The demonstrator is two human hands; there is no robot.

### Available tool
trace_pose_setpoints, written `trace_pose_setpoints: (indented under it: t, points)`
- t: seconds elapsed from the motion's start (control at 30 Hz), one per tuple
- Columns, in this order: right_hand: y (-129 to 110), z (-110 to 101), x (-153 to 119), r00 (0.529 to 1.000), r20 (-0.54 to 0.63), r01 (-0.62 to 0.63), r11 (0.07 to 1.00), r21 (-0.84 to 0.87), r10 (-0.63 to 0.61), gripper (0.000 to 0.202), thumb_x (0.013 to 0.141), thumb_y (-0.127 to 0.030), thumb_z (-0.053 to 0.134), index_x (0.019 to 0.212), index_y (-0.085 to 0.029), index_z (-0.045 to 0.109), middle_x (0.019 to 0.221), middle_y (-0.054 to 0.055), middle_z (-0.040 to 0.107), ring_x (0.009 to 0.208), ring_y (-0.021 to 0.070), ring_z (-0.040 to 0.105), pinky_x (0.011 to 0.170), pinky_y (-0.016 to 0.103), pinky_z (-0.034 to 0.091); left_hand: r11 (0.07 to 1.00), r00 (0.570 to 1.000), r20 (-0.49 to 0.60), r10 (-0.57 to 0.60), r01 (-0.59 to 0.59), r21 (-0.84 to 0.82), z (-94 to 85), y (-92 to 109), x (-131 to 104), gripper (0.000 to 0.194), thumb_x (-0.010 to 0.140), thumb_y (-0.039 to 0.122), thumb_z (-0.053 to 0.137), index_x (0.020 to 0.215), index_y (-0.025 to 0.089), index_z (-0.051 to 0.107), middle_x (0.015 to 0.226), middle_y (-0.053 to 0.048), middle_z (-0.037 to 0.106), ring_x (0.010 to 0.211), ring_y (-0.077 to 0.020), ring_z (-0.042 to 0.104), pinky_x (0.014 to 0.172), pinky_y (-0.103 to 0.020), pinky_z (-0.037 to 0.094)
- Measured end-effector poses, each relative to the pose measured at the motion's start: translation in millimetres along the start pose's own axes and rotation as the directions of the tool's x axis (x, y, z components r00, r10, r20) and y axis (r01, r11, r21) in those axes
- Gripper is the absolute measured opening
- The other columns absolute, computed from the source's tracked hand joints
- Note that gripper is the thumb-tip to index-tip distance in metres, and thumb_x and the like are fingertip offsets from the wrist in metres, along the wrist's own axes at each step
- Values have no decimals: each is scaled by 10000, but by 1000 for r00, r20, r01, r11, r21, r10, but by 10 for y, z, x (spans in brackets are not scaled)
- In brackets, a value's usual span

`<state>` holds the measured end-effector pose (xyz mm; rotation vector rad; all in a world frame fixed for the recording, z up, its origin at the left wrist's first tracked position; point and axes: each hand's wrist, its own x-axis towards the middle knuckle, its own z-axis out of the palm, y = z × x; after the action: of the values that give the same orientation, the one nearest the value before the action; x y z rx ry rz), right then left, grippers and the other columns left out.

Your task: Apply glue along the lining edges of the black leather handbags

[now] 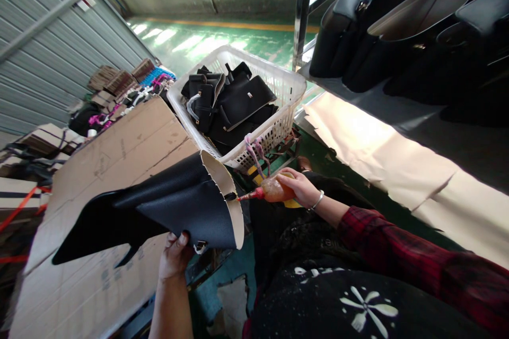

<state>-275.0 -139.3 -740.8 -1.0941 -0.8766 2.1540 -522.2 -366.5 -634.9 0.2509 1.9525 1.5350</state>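
My right hand [303, 187] grips the orange translucent squeeze bottle [274, 189], nozzle [252, 194] pointing left to the black leather-like tubular piece [185, 209] my left hand [175, 254] pinches.

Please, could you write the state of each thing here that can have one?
Black leather-like bag: mouth open, held in the left grip.
Orange plastic bottle with red nozzle: in the right grip, tip close to the bag's rim.
White perforated plastic basket: lidless, loaded with black leather-like goods.
Brown cardboard sheet: creased.
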Motion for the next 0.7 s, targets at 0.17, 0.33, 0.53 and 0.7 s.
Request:
trace_pose_setpoints:
  t: [0.17,0.33,0.53,0.7]
  points:
    - [40,-64,-100,998,29,-50,998,-48,52,526,488,-564,860,758,-179,625,670,-13,628,634,144,556,612,279,417,999,999,-13,-31,31,-15,8,10,-15,475,350,544,882,642,259,639,571,-6,624,523,-195,555,450,-287,422]
    - [83,-137,-199,994,62,-86,993,-76,91,515,509,-558,853,771,-175,629,688,-4,636,651,152,563,631,290,427,998,999,-14,-50,49,-42,33,37,-44,469,332,523,893,555,248,585,630,-11,656,536,-177,561,443,-266,421]
    - [87,-139,-188,998,13,-63,997,-43,64,520,509,-548,853,782,-173,620,699,1,633,648,156,563,625,291,427,998,999,7,-45,45,-44,9,30,-53,427,346,504,897,543,255,612,583,-6,640,494,-176,552,436,-276,451]
    - [33,-34,-147,998,12,-57,997,42,57,513,522,-531,859,811,-185,613,727,2,639,661,163,580,623,295,454,999,999,19,-26,27,-29,-1,4,-33,416,343,507,902,537,245,643,625,-35,684,586,-233,634,604,-371,565]
